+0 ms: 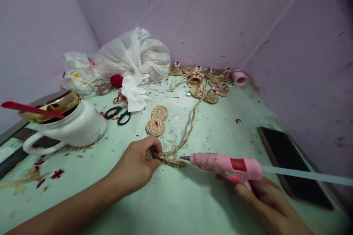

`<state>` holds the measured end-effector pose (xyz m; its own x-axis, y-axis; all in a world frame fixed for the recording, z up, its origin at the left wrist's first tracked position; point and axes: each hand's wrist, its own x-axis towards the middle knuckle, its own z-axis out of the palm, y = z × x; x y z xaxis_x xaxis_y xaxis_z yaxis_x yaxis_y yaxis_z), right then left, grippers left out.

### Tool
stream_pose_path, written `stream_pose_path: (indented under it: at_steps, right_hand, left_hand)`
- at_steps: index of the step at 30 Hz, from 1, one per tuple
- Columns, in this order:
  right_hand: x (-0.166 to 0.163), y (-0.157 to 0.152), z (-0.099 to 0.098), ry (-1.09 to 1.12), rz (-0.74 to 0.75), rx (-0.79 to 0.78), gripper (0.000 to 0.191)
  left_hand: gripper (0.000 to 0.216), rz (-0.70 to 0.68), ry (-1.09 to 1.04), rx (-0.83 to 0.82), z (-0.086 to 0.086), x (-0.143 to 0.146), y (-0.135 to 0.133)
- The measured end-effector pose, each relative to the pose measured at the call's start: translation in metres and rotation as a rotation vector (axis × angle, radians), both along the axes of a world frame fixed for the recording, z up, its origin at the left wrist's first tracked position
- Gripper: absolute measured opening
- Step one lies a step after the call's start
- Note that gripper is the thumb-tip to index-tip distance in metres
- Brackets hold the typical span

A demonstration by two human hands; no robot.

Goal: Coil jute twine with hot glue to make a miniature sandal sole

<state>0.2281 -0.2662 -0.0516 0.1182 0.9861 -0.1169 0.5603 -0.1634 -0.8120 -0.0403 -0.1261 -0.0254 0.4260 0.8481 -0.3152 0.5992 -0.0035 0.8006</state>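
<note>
My left hand (140, 158) pinches one end of a small coiled piece of braided straw cord (173, 162). From that piece a long braid (190, 126) runs up and away toward the back of the table. My right hand (264, 198) is wrapped around the handle of a pink glue gun (220, 162), whose red light is lit. Its metal nozzle points left and is at or very near the coil's right end; whether they touch I cannot tell. A clear glue stick (303, 174) sticks out of the gun's rear. Just beyond my left hand lies a finished-looking braided sole shape (157, 120) with a red mark.
At left stand a white mug (88, 121) and black-handled scissors (118, 114). White plastic bags (135, 55) and a red yarn ball (116, 80) sit behind. Small woven slippers (204, 88) and a pink spool (239, 78) are at the back. A dark phone (292, 165) lies right.
</note>
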Motion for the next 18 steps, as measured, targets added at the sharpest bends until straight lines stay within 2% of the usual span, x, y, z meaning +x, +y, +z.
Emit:
stream_pose_path:
  at_steps: [5, 13, 18]
  right_hand:
    - [0.01, -0.007, -0.011, 0.005, 0.013, -0.007, 0.032]
    - [-0.021, -0.005, 0.005, -0.014, -0.156, 0.012, 0.035]
    - [-0.025, -0.006, 0.005, 0.001, -0.192, 0.004, 0.034]
  left_hand:
    - [0.006, -0.021, -0.02, 0.039, -0.001, -0.002, -0.002]
    - [0.003, -0.053, -0.02, 0.121, -0.002, -0.003, -0.004]
    - [0.002, -0.075, -0.014, 0.143, -0.002, -0.004, -0.005]
